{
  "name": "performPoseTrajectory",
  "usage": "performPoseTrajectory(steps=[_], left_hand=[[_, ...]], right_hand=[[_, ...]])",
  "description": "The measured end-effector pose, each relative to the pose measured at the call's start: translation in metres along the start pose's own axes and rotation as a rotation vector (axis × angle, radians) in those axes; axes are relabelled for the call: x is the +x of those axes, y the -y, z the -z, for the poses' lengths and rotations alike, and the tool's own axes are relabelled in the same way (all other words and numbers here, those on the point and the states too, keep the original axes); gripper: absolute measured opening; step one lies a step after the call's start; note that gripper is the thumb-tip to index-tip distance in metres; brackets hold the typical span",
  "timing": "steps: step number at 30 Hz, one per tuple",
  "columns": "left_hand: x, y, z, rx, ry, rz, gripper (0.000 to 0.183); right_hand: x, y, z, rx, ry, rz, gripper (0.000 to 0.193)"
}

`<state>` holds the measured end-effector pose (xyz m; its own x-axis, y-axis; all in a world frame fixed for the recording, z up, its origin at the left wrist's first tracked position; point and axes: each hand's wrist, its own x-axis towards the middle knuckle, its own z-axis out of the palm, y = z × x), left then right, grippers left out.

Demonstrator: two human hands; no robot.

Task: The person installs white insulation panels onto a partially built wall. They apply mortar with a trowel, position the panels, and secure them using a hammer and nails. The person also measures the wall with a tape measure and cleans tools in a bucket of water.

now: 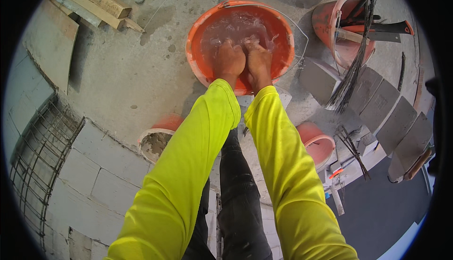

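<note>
The grip cannot be told: left hand (230,60) and right hand (259,62) dip, fingers partly hidden, into water (236,24) in the orange bucket (283,48), far side. Rinsing seems the current step; the next calls for clearing the near rim (243,91).

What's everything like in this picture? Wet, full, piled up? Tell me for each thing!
Water: stirred up, splashing
Orange bucket: partly filled
Left hand: partly in the water
Right hand: partly in the water
Tool bucket: loaded
Timber: piled
Wire bundle: loosely bunched
</note>
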<state>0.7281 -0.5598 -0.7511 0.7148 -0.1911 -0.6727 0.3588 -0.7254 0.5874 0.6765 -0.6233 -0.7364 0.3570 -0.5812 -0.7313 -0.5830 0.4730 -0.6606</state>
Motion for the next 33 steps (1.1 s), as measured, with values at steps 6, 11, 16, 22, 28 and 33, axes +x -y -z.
performPoseTrajectory(steps=[6,11,16,22,28,33], left_hand=[[-0.029,-0.004,0.019,0.215,0.193,-0.328,0.036],[-0.035,-0.025,0.006,-0.194,-0.203,-0.066,0.037],[-0.029,-0.031,0.010,-0.935,0.276,0.233,0.056],[-0.032,-0.036,0.017,-1.052,-0.148,0.187,0.068],[-0.069,-0.044,0.035,-1.118,-0.030,0.353,0.068],[-0.078,-0.043,0.027,-0.707,0.058,0.158,0.060]], right_hand=[[-0.007,0.013,-0.010,-0.109,-0.026,0.063,0.039],[-0.007,0.010,-0.004,0.388,-0.011,-0.088,0.024],[-0.001,0.001,-0.002,-0.168,-0.029,0.327,0.021],[0.014,0.014,0.017,0.539,0.181,-0.219,0.033],[-0.015,0.020,0.005,-0.342,0.133,0.231,0.053],[-0.015,0.028,0.015,-0.967,0.366,0.531,0.047]])
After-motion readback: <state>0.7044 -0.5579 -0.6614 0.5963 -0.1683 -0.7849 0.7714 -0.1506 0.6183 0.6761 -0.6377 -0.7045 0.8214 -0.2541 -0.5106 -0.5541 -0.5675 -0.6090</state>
